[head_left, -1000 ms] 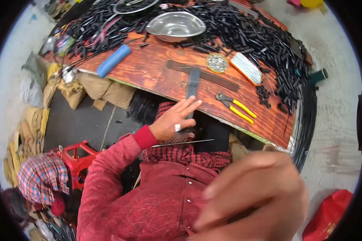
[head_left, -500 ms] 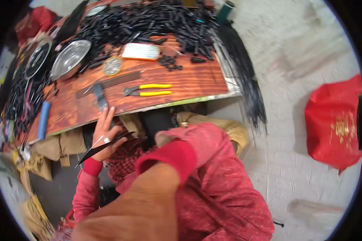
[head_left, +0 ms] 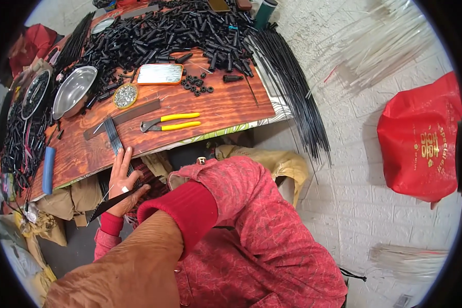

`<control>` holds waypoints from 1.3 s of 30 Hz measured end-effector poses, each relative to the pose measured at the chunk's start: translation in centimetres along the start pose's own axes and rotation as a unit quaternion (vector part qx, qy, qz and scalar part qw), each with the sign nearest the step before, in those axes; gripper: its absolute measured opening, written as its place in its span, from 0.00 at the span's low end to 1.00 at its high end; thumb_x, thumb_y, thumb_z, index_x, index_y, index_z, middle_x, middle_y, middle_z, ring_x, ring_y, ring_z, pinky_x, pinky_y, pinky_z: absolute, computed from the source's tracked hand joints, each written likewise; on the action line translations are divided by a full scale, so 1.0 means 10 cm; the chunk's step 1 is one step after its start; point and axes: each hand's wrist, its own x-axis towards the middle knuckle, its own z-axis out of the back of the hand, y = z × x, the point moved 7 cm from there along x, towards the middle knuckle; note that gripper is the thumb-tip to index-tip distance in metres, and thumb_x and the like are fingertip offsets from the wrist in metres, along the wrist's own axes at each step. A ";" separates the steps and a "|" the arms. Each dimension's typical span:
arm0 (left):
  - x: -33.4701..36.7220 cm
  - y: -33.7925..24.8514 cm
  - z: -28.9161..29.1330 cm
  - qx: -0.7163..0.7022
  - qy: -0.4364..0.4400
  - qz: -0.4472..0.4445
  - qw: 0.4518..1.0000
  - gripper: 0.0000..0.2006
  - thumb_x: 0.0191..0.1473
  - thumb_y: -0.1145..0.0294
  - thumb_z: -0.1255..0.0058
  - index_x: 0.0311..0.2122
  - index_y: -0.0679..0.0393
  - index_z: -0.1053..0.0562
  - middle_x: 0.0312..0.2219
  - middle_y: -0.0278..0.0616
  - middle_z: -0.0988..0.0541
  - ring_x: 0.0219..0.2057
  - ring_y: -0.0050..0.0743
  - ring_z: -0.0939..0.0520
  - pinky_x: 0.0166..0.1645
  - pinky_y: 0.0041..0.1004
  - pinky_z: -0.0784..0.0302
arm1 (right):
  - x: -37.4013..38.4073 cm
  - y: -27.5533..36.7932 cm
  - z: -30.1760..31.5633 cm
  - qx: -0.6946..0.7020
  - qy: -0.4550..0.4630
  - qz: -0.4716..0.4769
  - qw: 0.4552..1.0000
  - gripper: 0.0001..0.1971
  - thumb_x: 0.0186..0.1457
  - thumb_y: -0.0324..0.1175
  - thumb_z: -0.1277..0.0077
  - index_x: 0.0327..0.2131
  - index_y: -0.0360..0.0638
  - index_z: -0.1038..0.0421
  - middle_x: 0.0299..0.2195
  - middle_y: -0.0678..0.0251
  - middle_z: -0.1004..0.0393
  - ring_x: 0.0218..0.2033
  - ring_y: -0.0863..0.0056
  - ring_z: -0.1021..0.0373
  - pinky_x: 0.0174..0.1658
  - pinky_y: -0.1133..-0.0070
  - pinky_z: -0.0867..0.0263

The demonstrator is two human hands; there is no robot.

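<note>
My left hand (head_left: 123, 187) is at the table's front edge, its first fingers stretched along a small bundle of thin black rods (head_left: 112, 132). The rods' far ends rest on the wooden tabletop, and they pass beneath the fingers towards the thumb. A dark tapered piece (head_left: 107, 206) slants across the palm side; its kind is unclear. Something small and white shows on the hand. Close to the camera, my right hand (head_left: 100, 280) is cut off by the lower edge, fingers out of sight. Yellow-handled pliers (head_left: 172, 122) lie right of the rods, by a flat dark bar (head_left: 122, 119).
Black plastic tubes (head_left: 159, 33) are heaped across the table's back. A white-filled tray (head_left: 160, 74), a round dish (head_left: 125, 96), a metal bowl (head_left: 76, 91) and a blue cylinder (head_left: 49, 170) sit nearer. Long black rods (head_left: 297, 97) overhang the right side. A red bag (head_left: 420, 138) stands right.
The view has shifted, with table items now a little further left. My right forearm has moved left and down in the picture. My left hand stays by the rods at the table edge.
</note>
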 end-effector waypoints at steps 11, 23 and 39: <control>-0.09 0.06 0.03 0.017 0.000 0.013 1.000 0.17 0.40 0.63 0.32 0.32 0.57 0.27 0.68 0.53 0.46 0.69 0.65 0.50 0.68 0.52 0.47 | 0.09 -0.14 0.00 0.104 0.035 0.039 0.993 0.25 0.62 0.46 0.52 0.60 0.50 0.37 0.47 0.62 0.26 0.45 0.67 0.27 0.46 0.72 0.30; -0.07 -0.07 0.18 0.022 -0.011 -0.059 0.998 0.17 0.47 0.61 0.36 0.40 0.56 0.26 0.65 0.61 0.43 0.65 0.68 0.43 0.66 0.53 0.43 | -0.56 0.16 0.85 -0.014 -0.203 -0.339 0.919 0.16 0.56 0.21 0.54 0.49 0.30 0.29 0.32 0.62 0.26 0.31 0.77 0.27 0.31 0.80 0.32; -0.17 0.15 0.04 0.040 0.002 -0.030 0.999 0.19 0.46 0.52 0.36 0.35 0.54 0.28 0.67 0.54 0.46 0.68 0.63 0.48 0.66 0.53 0.43 | -6.71 0.77 1.14 -0.053 -0.718 -0.524 0.456 0.10 0.61 0.36 0.49 0.44 0.48 0.27 0.39 0.72 0.23 0.39 0.79 0.28 0.43 0.76 0.29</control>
